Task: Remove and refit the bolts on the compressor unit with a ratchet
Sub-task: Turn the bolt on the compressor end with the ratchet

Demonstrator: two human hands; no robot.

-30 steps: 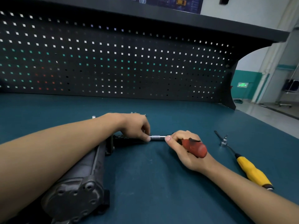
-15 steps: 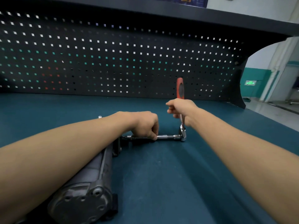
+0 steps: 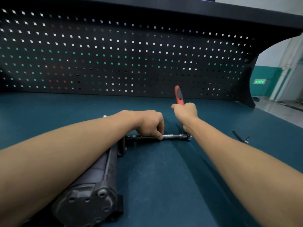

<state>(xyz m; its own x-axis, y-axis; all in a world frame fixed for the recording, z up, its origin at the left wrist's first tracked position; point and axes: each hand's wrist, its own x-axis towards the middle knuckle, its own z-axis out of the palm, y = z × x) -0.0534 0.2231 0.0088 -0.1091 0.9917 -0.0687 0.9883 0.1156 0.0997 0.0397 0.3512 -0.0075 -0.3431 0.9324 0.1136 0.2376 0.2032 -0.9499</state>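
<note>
Compressor unit (image 3: 98, 174) lies on the teal bench (image 3: 164, 185), its long axis running from near left away toward the middle. From its far end an extension bar (image 3: 173, 136) runs level to the right, pinched by the left hand (image 3: 147, 123). The right hand (image 3: 185, 112) grips the ratchet (image 3: 179, 95), whose red handle stands upright.

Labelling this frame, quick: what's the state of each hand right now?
Left hand: closed, pinching the extension bar.
Right hand: closed round the ratchet handle.
</note>
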